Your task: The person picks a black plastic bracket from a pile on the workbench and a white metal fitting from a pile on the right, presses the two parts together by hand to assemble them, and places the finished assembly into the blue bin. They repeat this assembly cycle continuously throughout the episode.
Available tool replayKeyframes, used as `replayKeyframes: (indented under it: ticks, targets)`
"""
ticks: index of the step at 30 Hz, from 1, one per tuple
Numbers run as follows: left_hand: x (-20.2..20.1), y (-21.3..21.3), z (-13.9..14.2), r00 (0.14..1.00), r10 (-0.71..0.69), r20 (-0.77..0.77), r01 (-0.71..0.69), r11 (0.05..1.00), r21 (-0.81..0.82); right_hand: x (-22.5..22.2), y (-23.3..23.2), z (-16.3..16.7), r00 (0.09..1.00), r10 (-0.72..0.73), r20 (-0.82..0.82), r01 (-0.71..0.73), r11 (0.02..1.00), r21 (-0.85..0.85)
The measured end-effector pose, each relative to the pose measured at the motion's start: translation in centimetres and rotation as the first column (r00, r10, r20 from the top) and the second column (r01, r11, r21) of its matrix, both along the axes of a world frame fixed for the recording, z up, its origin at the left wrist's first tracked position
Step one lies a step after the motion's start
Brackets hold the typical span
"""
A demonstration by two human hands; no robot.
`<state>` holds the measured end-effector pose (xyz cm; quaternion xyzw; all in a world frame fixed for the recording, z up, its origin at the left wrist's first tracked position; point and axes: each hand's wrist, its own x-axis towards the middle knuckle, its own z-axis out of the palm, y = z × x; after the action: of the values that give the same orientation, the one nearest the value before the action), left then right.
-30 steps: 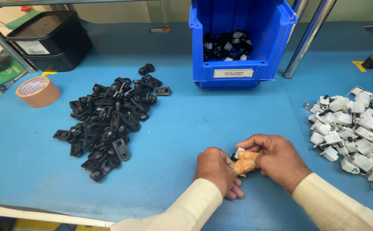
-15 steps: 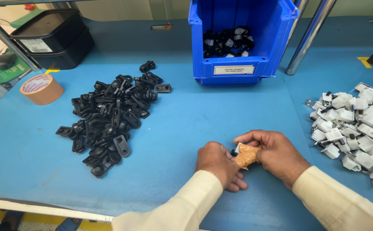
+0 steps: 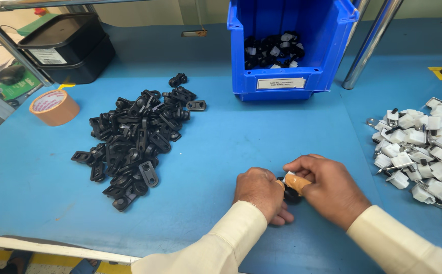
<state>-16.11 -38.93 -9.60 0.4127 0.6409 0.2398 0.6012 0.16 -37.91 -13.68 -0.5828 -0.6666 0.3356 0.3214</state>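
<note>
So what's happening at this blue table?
A person's left hand and right hand are pressed together around a small black part with a white piece, low over the blue table. A pile of black clips lies to the left, white clips to the right, and a blue bin holds joined pieces.
</note>
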Motion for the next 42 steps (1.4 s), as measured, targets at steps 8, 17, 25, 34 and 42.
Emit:
replayKeyframes:
  ticks: [8,17,25,34,42]
  targets:
    - [0.3,-0.8,1.1,0.950,-0.146,-0.277,0.190,0.972,0.141,-2.7,-0.6,2.3,0.929,-0.262,0.260,0.273,0.962,-0.005]
    - [0.2,-1.6,0.8,0.999,-0.025,-0.047,0.028,0.997,0.067,-1.8,-0.1,1.6,0.854,-0.456,-0.251,0.320,0.841,-0.437]
    - [0.2,-1.1,0.2,0.992,-0.120,-0.030,0.123,0.985,0.124,-1.4,-1.3,1.4,0.810,-0.468,-0.355,0.279,0.839,-0.468]
    - [-0.6,-1.1,-2.3,0.976,0.006,0.219,-0.032,0.992,0.118,-0.3,-1.9,2.2,0.763,-0.536,-0.361,0.208,0.733,-0.648]
    - [-1.3,-0.7,-2.7,0.926,-0.066,0.372,0.034,0.995,0.091,1.5,-0.8,0.8,0.718,-0.557,-0.417,0.109,0.682,-0.723]
